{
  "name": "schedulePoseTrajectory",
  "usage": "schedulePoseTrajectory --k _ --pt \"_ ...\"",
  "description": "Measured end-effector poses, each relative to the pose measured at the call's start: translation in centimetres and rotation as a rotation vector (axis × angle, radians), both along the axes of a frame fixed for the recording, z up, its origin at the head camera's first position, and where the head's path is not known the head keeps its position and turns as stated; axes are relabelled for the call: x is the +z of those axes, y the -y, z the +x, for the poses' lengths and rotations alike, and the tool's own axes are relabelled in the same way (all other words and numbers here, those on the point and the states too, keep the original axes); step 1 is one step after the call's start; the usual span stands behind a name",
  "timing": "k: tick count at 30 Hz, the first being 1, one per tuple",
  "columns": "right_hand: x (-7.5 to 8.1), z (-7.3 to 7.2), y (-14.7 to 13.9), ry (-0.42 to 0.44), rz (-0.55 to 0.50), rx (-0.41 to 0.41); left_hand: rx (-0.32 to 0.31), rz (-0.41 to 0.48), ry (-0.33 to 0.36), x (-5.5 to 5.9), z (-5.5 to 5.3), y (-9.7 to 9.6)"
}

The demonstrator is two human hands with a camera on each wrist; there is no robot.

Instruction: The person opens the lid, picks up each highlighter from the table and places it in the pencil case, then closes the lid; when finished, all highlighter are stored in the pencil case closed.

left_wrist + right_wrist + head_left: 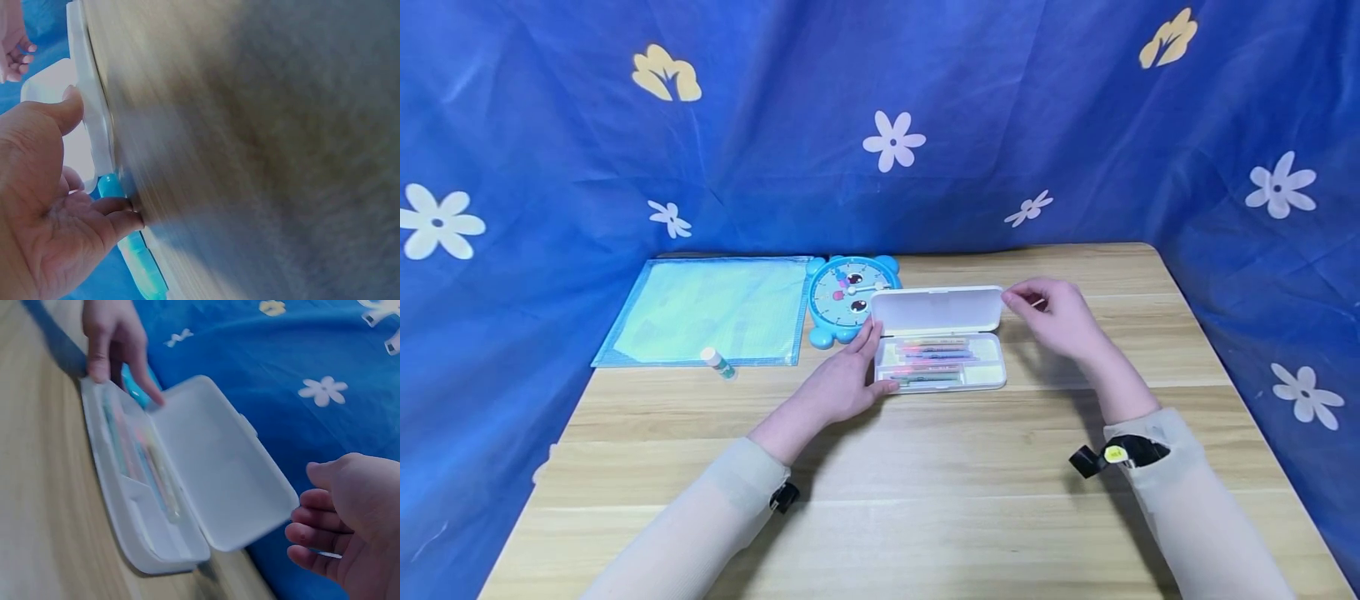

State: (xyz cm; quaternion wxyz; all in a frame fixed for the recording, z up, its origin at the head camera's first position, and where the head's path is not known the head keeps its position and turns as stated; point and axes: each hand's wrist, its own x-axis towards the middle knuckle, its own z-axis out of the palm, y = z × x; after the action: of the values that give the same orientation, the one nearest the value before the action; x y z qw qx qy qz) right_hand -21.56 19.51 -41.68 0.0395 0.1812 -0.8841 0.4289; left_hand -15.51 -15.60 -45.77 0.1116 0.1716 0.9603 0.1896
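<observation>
A white pencil case (985, 375) lies on the table with its lid (936, 310) raised. Several slim coloured pens (934, 354) fill its tray, seen also in the right wrist view. My left hand (842, 379) grips the case's left end, the thumb at the front corner and a finger reaching to the lid. My right hand (1056, 317) is at the lid's right edge, fingertips (303, 512) right at the rim and loosely bent, the thumb apart from them. Behind my left hand a blue toy clock (831, 292) with a cartoon face is partly covered by the case.
A light blue mesh zip pouch (715, 308) lies flat at the back left. A small glue stick (718, 362) with a white cap lies at its front edge. A blue flowered curtain (790, 125) hangs behind the wooden table (910, 500).
</observation>
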Motion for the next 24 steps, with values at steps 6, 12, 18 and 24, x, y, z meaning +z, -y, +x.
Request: schedulePoseTrajectory --k 6,12,18,24 --pt "-0.5 -1.8 -1.0 0.140 -0.003 -0.063 0.001 -0.001 0.002 0.1 0.0 0.0" --pt "-1.2 -3.2 -0.9 0.407 -0.111 -0.052 0.002 -0.001 0.007 0.2 0.1 0.0" --pt "-1.9 -3.9 0.1 0.559 -0.201 -0.053 0.005 -0.002 0.006 0.2 0.2 0.0" --pt "-2.1 -3.9 0.7 0.585 -0.207 -0.031 0.007 0.002 0.008 0.2 0.2 0.0"
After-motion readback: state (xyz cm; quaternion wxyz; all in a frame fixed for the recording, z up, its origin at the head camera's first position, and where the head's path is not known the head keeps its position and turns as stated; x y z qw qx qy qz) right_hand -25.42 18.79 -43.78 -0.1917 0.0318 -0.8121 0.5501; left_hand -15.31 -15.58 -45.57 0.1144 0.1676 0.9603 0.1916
